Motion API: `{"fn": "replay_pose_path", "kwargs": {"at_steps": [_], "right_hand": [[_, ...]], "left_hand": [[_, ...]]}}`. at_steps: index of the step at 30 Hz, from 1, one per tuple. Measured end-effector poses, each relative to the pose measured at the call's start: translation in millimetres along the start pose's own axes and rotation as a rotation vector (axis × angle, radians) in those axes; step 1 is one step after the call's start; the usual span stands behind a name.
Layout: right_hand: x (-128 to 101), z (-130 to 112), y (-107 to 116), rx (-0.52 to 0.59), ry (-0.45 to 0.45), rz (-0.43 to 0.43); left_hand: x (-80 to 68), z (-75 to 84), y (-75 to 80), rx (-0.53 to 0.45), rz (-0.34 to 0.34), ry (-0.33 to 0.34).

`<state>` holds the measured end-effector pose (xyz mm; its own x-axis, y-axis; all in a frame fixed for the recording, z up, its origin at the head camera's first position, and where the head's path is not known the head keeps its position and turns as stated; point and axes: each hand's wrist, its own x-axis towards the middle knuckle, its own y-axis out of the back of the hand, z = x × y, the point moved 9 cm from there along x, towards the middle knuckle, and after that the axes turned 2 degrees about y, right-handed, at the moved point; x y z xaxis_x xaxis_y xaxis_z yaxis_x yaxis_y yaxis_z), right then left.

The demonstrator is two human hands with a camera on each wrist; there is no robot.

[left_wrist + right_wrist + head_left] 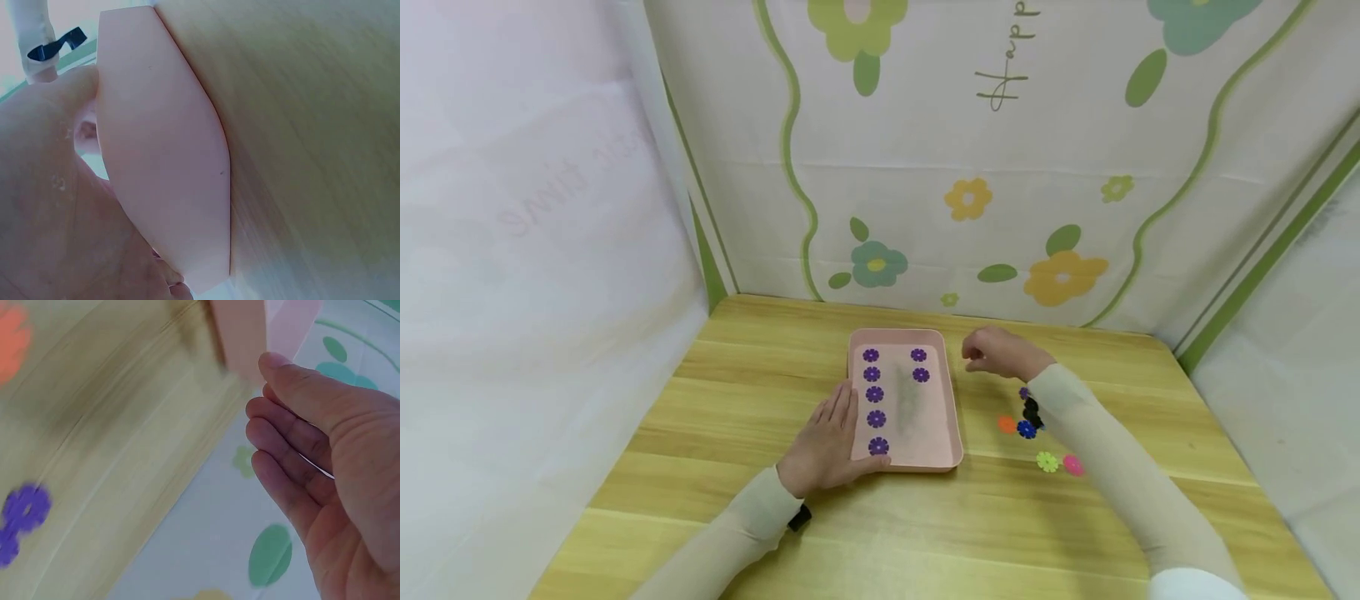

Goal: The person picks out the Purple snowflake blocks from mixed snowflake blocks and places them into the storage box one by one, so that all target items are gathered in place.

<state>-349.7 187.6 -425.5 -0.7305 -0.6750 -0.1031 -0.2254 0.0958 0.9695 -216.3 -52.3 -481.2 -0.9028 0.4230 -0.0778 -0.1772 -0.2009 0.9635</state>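
Observation:
A pink rectangular tray (pixel 929 427) lies on the table with purple flower-shaped discs in it. Several form a column along its left side, and two, one a purple disc (pixel 919 355), sit at the far right. My left hand (pixel 823 446) rests on the tray's near left corner, fingers straight along the left rim and thumb on the front rim. In the left wrist view this hand lies against the pink side wall (pixel 165 150). Just beyond the tray's right rim, my right hand (pixel 1002 353) is raised, fingers loosely curled. The right wrist view shows nothing between its thumb and fingertips.
Right of the tray lie loose flower discs: an orange disc (pixel 1007 425), a blue disc (pixel 1026 429), a yellow-green disc (pixel 1047 462), a pink disc (pixel 1072 465) and black discs (pixel 1032 412). Purple discs (pixel 26 507) lie near the right wrist. A flower-printed cloth (pixel 917 150) stands behind the table.

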Motion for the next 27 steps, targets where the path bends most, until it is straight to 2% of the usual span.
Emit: {"fn": "replay_pose_path", "kwargs": {"at_steps": [9, 12, 18, 22, 27], "right_hand": [[-50.9, 22.4, -1.4, -0.052, 0.019, -0.028], [-63.7, 31.4, -6.6, -0.051, -0.016, -0.045], [-77.6, 46.9, -19.6, -0.027, -0.097, -0.083], [-83.9, 57.6, -32.0, -0.01, -0.154, -0.096], [-91.8, 66.8, -42.7, 0.028, -0.2, -0.058]], "left_hand": [[-2.1, 2.0, 2.7, -0.027, 0.007, -0.016], [-1.8, 1.0, 1.6, -0.032, 0.017, -0.023], [0.5, -3.4, -4.5, -0.002, 0.038, -0.021], [0.9, -3.1, -4.5, -0.038, 0.039, -0.025], [0.3, -3.2, -5.3, -0.044, 0.038, -0.024]]}}
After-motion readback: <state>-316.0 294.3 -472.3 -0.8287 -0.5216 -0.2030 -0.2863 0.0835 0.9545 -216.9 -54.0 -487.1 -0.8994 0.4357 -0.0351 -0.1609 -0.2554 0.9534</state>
